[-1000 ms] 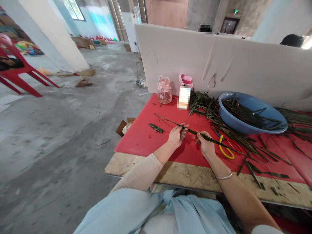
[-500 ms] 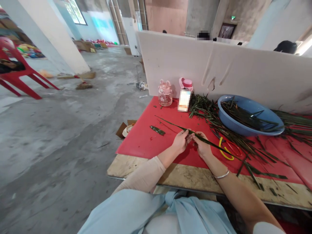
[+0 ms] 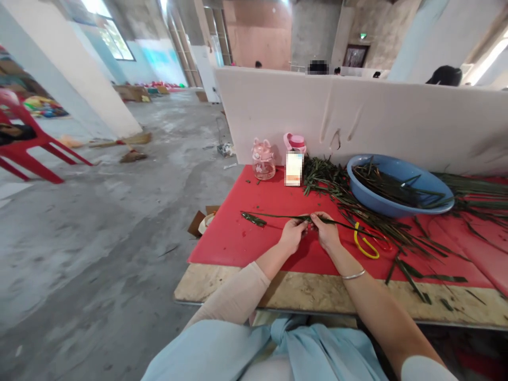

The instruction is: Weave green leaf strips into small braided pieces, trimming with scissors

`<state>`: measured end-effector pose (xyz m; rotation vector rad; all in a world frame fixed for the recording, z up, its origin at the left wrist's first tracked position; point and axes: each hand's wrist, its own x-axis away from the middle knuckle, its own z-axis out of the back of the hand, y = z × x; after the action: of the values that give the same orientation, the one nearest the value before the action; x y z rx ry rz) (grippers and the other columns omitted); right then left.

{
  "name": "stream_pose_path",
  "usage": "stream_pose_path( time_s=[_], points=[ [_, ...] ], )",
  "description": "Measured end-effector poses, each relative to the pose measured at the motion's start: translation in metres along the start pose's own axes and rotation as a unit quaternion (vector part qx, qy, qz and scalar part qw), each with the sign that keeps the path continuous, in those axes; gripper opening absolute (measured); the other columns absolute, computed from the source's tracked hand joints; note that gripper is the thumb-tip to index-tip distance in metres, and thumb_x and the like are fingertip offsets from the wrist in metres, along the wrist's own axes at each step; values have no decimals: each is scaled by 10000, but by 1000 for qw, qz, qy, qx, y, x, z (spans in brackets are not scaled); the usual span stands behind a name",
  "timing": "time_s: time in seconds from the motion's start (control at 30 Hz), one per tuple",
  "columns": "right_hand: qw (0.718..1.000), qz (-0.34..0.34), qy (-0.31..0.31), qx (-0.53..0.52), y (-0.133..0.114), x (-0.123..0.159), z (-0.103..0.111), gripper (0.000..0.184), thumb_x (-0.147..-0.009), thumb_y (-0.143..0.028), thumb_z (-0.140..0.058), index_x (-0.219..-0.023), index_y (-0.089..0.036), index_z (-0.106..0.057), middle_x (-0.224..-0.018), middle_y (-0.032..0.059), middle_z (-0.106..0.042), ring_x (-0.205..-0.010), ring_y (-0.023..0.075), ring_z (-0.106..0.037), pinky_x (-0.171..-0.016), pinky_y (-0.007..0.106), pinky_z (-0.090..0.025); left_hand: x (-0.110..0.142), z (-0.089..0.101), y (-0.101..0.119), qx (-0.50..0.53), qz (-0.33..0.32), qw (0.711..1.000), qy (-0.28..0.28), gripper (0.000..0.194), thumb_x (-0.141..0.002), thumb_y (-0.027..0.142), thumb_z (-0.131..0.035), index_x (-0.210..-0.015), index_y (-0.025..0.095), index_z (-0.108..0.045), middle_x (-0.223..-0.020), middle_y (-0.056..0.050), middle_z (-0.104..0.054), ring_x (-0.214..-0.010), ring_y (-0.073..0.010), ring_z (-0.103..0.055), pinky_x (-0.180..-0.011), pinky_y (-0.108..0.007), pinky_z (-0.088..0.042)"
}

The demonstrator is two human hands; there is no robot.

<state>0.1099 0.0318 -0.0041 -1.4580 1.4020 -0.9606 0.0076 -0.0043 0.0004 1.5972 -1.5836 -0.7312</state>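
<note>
My left hand (image 3: 293, 234) and my right hand (image 3: 325, 231) meet over the red table cover, both pinching a long, narrow dark green leaf strip (image 3: 273, 215). One end of the strip reaches left over a short dark green glossy piece (image 3: 254, 219) lying on the cover; the other runs right past my right hand. The fingertips partly hide the strip's middle. To the right of my right hand lie scissors with yellow and red handles (image 3: 365, 244), partly under the strips.
A blue basin (image 3: 400, 209) holds more leaf strips, with a leaf pile (image 3: 323, 174) beside it. A pink-lidded bottle (image 3: 264, 161) and a phone (image 3: 293, 169) stand at the back before a white panel (image 3: 278, 106). A red chair (image 3: 32, 140) is far left.
The strip has turned from slanting down rightward to nearly level. My right hand has shifted its grip, its thumb now higher on the strip. The view has tilted slightly.
</note>
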Motion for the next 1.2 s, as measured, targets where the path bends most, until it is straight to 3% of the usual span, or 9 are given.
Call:
stream_pose_path(
  time_s=[0.13,0.2,0.3,0.4,0.6,0.83,1.2],
  points=[
    [999,4,52,-1,-1,-9,14,308,-612,-432,-753,-757,-195,-620,-549,-24,-601,-481,133,-512,-486,279,-432,-4,-9,4,-97,31,994,-25,197,-626,208,-731,-779,106,-659,-645,-19,-607,-490,-49,-462,-456,-174,-335],
    [997,16,75,-10,-1,-12,18,305,-602,-426,-759,-740,-189,-625,-564,-17,-607,-493,133,-516,-494,280,-435,-10,-14,6,-92,74,993,-28,230,-626,243,-748,-793,114,-657,-691,-35,-629,-528,-72,-507,-469,-186,-370],
    [997,33,71,0,0,-13,19,279,-603,-406,-759,-722,-191,-629,-589,-15,-614,-517,127,-525,-521,275,-444,-19,-16,5,-39,105,993,22,281,-643,337,-758,-774,117,-642,-706,-46,-637,-571,-92,-542,-509,-205,-414],
    [999,17,27,2,3,-10,15,272,-584,-386,-768,-713,-197,-621,-593,-23,-613,-523,119,-530,-529,266,-443,-23,-6,-1,-33,69,995,62,302,-636,361,-768,-763,122,-633,-631,-5,-596,-556,-75,-517,-548,-199,-422],
    [1000,-14,-14,-12,4,-8,14,305,-537,-354,-784,-724,-191,-606,-598,-41,-600,-495,93,-508,-503,242,-413,-25,14,-7,-189,-46,981,11,377,-657,426,-731,-872,125,-665,-608,8,-592,-516,-88,-492,-535,-218,-404],
    [999,-32,4,4,5,-9,18,316,-573,-398,-757,-733,-190,-582,-532,-64,-551,-438,78,-463,-431,218,-373,-24,7,-7,-267,-85,960,9,345,-752,461,-629,-849,131,-661,-562,7,-561,-503,-98,-466,-512,-212,-367],
    [997,-59,-37,-15,-2,-10,18,215,-568,-273,-687,-737,-194,-580,-548,-70,-572,-432,75,-460,-423,209,-367,-23,6,-5,-258,-93,962,-12,293,-748,421,-644,-824,138,-652,-562,25,-546,-495,-89,-439,-522,-213,-359]
  ],
)
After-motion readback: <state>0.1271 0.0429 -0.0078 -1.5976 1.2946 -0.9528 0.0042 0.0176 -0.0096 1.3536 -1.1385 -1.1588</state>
